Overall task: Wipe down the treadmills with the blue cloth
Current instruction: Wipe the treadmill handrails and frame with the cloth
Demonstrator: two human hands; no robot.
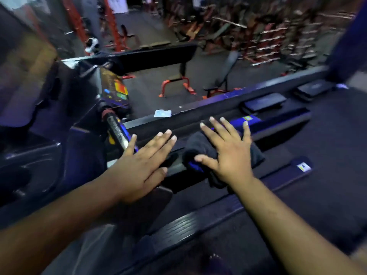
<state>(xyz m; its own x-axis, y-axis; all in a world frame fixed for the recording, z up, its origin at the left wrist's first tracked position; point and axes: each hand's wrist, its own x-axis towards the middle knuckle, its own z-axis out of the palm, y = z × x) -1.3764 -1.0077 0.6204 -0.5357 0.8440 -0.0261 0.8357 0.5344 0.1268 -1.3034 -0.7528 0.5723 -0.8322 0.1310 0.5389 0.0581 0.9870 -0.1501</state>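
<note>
1. The blue cloth lies bunched on the treadmill's side rail; I judge it soft, light and limp, best driven by flat palm pressure rather than a pinch.
2. My right hand presses it, fingers splayed straight.
3. My left hand lies flat and spread on the rail beside it, gripping nothing.
4. The rail looks hard, ribbed plastic; the belt beyond looks matte and grippy.
</note>
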